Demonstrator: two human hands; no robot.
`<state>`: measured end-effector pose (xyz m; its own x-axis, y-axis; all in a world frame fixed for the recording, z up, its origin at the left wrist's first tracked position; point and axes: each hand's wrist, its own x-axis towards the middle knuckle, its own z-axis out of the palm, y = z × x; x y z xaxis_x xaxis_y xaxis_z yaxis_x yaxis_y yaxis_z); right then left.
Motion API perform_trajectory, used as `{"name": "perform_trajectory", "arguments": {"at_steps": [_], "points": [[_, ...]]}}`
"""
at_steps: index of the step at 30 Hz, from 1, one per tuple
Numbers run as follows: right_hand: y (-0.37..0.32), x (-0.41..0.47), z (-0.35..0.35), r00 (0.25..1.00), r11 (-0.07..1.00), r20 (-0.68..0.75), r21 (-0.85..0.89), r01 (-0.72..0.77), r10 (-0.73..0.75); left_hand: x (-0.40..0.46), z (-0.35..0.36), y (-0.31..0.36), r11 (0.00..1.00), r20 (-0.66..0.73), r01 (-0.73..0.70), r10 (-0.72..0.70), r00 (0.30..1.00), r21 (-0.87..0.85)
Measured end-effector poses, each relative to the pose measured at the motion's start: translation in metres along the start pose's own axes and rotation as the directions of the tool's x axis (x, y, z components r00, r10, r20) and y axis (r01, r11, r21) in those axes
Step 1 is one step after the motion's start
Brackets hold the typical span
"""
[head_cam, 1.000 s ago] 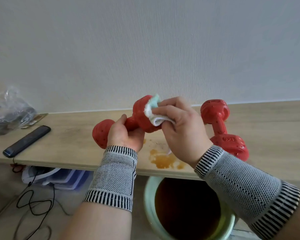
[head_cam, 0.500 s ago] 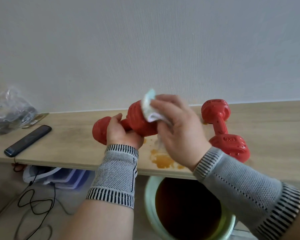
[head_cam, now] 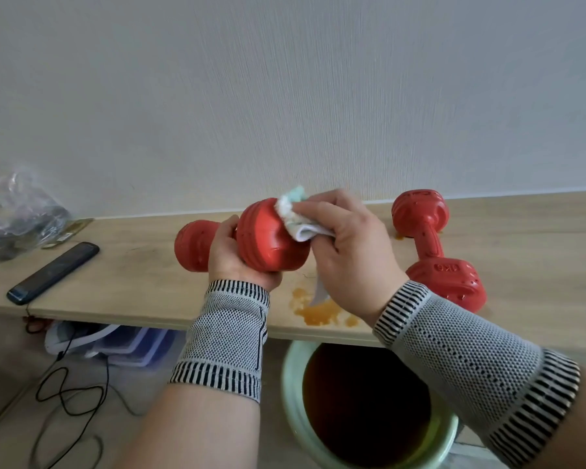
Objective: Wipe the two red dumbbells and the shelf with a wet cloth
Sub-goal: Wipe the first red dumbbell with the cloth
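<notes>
Head view: left hand (head_cam: 241, 262) grips the dumbbell (head_cam: 271, 243) crosswise — right-hand fingers (head_cam: 322, 211) pinch the cloth (head_cam: 293, 214) on its near end.

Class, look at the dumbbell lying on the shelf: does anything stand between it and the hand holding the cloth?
Nothing visible does. The right hand holds the cloth against the held dumbbell; the second dumbbell lies just right of it, with only bare shelf between.

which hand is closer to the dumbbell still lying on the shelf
Right. The right hand, pressing the cloth on the held dumbbell, sits just left of the lying dumbbell. The left hand grips the held dumbbell's handle, farther left.
</notes>
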<state>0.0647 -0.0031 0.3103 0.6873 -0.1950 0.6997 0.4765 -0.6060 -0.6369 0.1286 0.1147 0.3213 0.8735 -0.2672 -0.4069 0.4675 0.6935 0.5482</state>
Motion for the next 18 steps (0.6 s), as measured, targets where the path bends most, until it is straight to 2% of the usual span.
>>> {"name": "perform_trajectory", "arguments": {"at_steps": [2, 5, 8, 11, 13, 16, 18], "points": [[-0.004, -0.002, 0.003, 0.999, 0.999, 0.028, 0.039, 0.037, -0.039, 0.002, -0.001, -0.002, 1.000, 0.003, 0.027, -0.027, 1.000, -0.002], [0.004, -0.003, 0.002, 1.000, 0.998, -0.008, 0.067, -0.017, 0.018, 0.006, -0.001, -0.007, 1.000, -0.039, 0.015, -0.016, 0.999, -0.015], [0.018, -0.001, -0.003, 0.991, 0.989, -0.002, 0.062, -0.137, 0.137, 0.011, -0.002, -0.008, 0.997, -0.055, -0.034, 0.030, 0.998, -0.071], [0.026, -0.001, -0.005, 0.946, 0.952, 0.107, 0.010, -0.307, 0.305, 0.007, 0.000, -0.004, 0.982, -0.003, -0.079, 0.079, 0.997, -0.175], [0.026, -0.001, -0.006, 0.936, 0.938, 0.084, 0.026, -0.346, 0.343, 0.004, 0.004, -0.003, 0.968, 0.009, -0.087, 0.092, 0.996, -0.234], [0.010, 0.004, -0.009, 0.960, 0.957, -0.064, 0.116, -0.265, 0.273, 0.006, 0.007, -0.005, 0.966, -0.057, -0.086, 0.075, 0.996, -0.245], [-0.002, 0.005, -0.008, 0.984, 0.979, -0.081, 0.143, -0.147, 0.160, 0.007, 0.008, -0.007, 0.962, -0.072, -0.055, 0.036, 0.997, -0.268]]}}
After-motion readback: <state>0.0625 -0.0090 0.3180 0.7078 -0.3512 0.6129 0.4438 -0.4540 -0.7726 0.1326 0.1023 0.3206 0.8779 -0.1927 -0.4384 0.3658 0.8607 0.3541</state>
